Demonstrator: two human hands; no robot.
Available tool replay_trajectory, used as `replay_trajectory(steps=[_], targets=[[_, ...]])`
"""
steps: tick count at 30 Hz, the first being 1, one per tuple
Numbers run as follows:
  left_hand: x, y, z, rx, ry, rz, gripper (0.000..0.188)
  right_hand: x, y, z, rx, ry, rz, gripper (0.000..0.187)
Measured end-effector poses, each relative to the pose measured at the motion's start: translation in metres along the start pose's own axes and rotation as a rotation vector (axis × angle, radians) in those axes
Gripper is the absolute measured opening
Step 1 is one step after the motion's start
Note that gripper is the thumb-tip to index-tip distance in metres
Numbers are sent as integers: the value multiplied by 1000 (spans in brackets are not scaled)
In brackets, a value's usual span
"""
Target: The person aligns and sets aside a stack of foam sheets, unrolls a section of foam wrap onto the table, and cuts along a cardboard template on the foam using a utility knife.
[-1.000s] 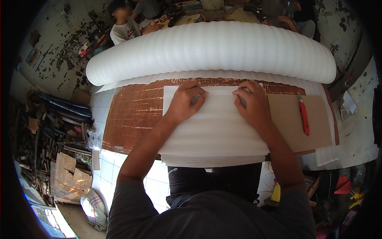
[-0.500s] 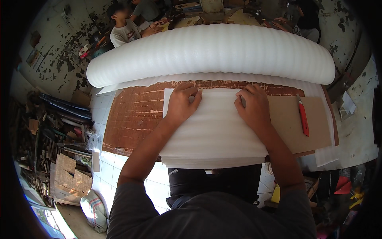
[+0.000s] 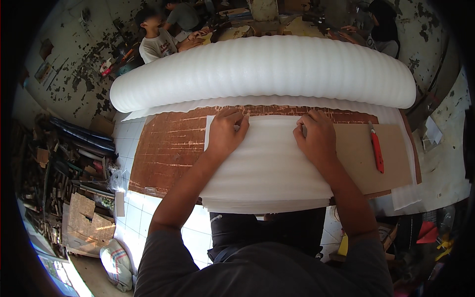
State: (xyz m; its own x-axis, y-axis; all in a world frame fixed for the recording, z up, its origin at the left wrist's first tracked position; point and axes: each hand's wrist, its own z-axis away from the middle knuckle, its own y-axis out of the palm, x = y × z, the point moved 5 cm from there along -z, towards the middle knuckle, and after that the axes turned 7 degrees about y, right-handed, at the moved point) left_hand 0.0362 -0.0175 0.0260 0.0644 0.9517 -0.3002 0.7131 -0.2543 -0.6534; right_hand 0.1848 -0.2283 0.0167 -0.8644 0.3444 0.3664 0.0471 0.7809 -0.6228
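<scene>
A stack of white foam sheets lies on the brown, scored tabletop, its near edge overhanging the table's front. My left hand is closed at the stack's far left corner, thumb against fingers on the sheet's edge. At the far right corner my right hand is closed the same way, fingers curled. How many layers the fingertips pinch cannot be made out. To the right of my right hand, a red utility knife rests on a flat piece of brown cardboard.
A large roll of white foam spans the table's far side, its loose end under it. The scored tabletop shows at left. Several people sit beyond the roll. Scrap wood and a sack are on the left floor.
Both hands stay at the far corners of the stack, with the fingers slightly shifted. The whole scene sits a little lower in view.
</scene>
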Motion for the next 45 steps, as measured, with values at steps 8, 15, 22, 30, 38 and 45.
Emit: replay_trajectory(steps=[8,15,22,30,38,45], targets=[[-1,1,-1,7,-9,15,18,-1,-1,0,-6,11,-28,11],[-1,2,-1,26,-1,6,17,-3,0,0,10,37,-26,11],[0,2,0,30,1,9,15,-4,0,1,4,44,-37,11],[-1,2,-1,50,-13,13,14,-4,0,1,5,42,-46,9],[0,3,-1,29,6,16,14,-6,1,1,-5,24,-49,9],[-3,1,-1,36,4,8,14,-5,0,1,-10,23,-56,9]])
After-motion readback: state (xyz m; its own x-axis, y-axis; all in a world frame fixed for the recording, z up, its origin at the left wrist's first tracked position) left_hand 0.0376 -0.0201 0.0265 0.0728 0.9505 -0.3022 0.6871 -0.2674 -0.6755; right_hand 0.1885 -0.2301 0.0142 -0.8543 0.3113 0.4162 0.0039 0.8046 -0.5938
